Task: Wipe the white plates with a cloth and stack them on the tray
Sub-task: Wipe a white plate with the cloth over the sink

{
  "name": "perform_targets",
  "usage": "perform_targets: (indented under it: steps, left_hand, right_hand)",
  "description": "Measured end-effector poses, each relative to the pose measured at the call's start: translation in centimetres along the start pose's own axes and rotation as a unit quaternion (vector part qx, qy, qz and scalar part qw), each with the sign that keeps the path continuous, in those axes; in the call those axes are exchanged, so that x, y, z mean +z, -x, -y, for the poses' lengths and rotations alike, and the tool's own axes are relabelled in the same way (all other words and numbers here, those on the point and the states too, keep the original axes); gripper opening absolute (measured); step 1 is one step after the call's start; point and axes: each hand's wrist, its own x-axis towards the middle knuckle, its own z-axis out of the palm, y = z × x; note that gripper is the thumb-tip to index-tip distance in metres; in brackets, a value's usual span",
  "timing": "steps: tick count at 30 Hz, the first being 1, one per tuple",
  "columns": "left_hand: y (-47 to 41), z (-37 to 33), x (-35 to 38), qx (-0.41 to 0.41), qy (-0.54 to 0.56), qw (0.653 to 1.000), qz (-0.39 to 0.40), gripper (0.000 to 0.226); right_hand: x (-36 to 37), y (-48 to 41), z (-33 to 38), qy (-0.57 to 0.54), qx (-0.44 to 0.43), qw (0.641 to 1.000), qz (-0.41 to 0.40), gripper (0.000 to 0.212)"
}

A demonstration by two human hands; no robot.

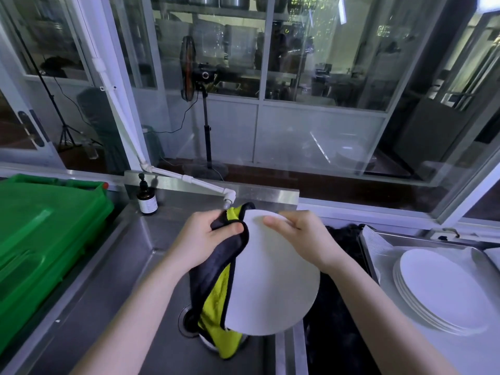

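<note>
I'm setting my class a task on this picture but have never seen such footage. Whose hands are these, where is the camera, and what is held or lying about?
No machine here: a person wears a wide-angle camera on the head, so you look down at their own hands. The left hand grips a black and yellow cloth against a white plate, which the right hand holds by its rim over a steel sink. On the right, a stack of white plates sits on a metal tray. On the left is a green crate; a brown bottle stands at the sink's back edge.
</note>
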Motion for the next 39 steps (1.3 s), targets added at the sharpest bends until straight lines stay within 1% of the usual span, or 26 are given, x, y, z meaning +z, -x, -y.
perform_targets:
  steps: [2, 4, 6, 8, 10, 11, 13, 14, 15, 17, 19, 20, 22, 23, 24, 25, 27, 29, 31, 32, 33, 34, 35, 36, 37, 39]
  left_hand:
    - [0.5, 0.8, 0.6, -0.042, 0.08, 0.992, -0.092, 0.009]
    - [1.3, 1.5, 1.5, -0.113, 0.181, 0.961, -0.174, 0.011]
    - [1.7, 2.3, 2.0, -0.161, 0.205, 0.945, -0.2, 0.026]
    - [1.9, 2.9, 1.6, -0.156, 0.176, 0.956, -0.176, 0.035]
    - [1.7, 2.8, 0.8, -0.108, 0.123, 0.978, -0.13, 0.021]
    - [1.5, 2.6, 0.5, -0.075, 0.089, 0.989, -0.089, 0.014]
    - [1.1, 1.7, 0.5, -0.026, 0.021, 0.999, 0.017, 0.009]
    - [1.0, 1.4, 0.7, -0.013, -0.002, 0.999, 0.049, 0.01]
    - [0.9, 1.4, 0.6, -0.006, -0.015, 0.999, 0.052, 0.011]
    - [0.8, 1.7, 0.4, -0.014, 0.002, 1.0, -0.021, 0.01]
    - [1.3, 2.5, 0.8, -0.077, 0.101, 0.981, -0.147, 0.013]
    - [1.6, 2.6, 1.5, -0.126, 0.176, 0.954, -0.208, 0.015]
    - [2.2, 2.1, 3.3, -0.211, 0.279, 0.888, -0.298, 0.019]
    - [2.3, 2.0, 4.1, -0.236, 0.301, 0.865, -0.325, 0.02]
    - [2.4, 2.0, 4.4, -0.247, 0.31, 0.853, -0.338, 0.021]
    - [2.3, 2.0, 4.2, -0.249, 0.311, 0.852, -0.341, 0.022]
    - [2.1, 2.2, 2.8, -0.232, 0.279, 0.868, -0.34, 0.025]
    - [2.1, 2.3, 1.1, -0.183, 0.222, 0.903, -0.319, 0.028]
    - [1.8, 1.8, 0.1, -0.11, 0.137, 0.948, -0.265, 0.028]
    - [1.6, 1.4, 0.0, -0.076, 0.088, 0.968, -0.222, 0.026]
    - [1.5, 1.0, 0.1, -0.046, 0.053, 0.982, -0.175, 0.023]
    - [1.3, 0.8, 0.2, -0.025, 0.033, 0.99, -0.132, 0.022]
    - [1.2, 0.6, 0.3, -0.015, 0.025, 0.995, -0.1, 0.023]
    - [1.1, 0.6, 0.3, -0.01, 0.027, 0.996, -0.081, 0.025]
    - [1.2, 0.7, 0.3, -0.013, 0.036, 0.996, -0.078, 0.025]
    - [1.6, 1.2, 0.4, -0.04, 0.088, 0.988, -0.121, 0.01]
  right_hand:
    - [0.0, 0.2, -0.7, -0.078, 0.034, 0.994, -0.07, 0.057]
    - [0.5, 0.4, -1.3, -0.188, 0.097, 0.965, -0.157, 0.057]
    - [1.1, 0.5, -1.8, -0.219, 0.135, 0.949, -0.185, 0.051]
    - [1.2, 0.7, -2.1, -0.184, 0.127, 0.963, -0.153, 0.051]
    - [0.8, 0.6, -1.9, -0.119, 0.084, 0.985, -0.09, 0.054]
    - [0.8, 0.5, -1.5, -0.069, 0.053, 0.995, -0.047, 0.053]
    - [1.5, 0.4, -0.6, 0.017, -0.007, 0.999, 0.033, 0.053]
    - [1.9, 0.5, -0.5, 0.024, -0.021, 0.998, 0.05, 0.054]
    - [2.0, 0.6, -0.5, 0.011, -0.017, 0.999, 0.048, 0.056]
    - [1.6, 0.8, -0.7, -0.037, 0.02, 0.999, 0.003, 0.056]
    - [1.7, 1.0, -0.9, -0.125, 0.08, 0.983, -0.107, 0.053]
    - [2.3, 1.1, -0.8, -0.185, 0.114, 0.959, -0.18, 0.05]
    - [4.4, 1.2, -0.3, -0.291, 0.182, 0.885, -0.313, 0.047]
    - [5.5, 1.5, 0.0, -0.32, 0.209, 0.858, -0.344, 0.049]
    - [6.3, 1.7, 0.0, -0.336, 0.222, 0.849, -0.343, 0.047]
    - [6.6, 1.8, -0.4, -0.34, 0.227, 0.855, -0.318, 0.042]
    - [5.4, 1.9, -1.1, -0.32, 0.207, 0.892, -0.244, 0.034]
    - [2.6, 1.2, -1.6, -0.291, 0.142, 0.93, -0.171, 0.021]
    - [-0.2, 0.0, -0.9, -0.233, 0.078, 0.968, -0.059, 0.013]
    - [-0.8, -0.6, -0.5, -0.17, 0.059, 0.984, 0.003, 0.015]
    - [-0.9, -1.2, 0.0, -0.098, 0.045, 0.992, 0.058, 0.027]
    - [-0.7, -1.6, 0.4, -0.035, 0.04, 0.994, 0.1, 0.047]
    - [-0.5, -1.8, 0.5, 0.003, 0.039, 0.992, 0.12, 0.062]
    - [-0.2, -1.8, 0.5, 0.016, 0.032, 0.993, 0.111, 0.067]
    - [-0.1, -1.5, 0.4, 0.009, 0.022, 0.996, 0.087, 0.063]
    - [0.0, -0.8, -0.2, -0.056, 0.033, 0.997, 0.03, 0.054]
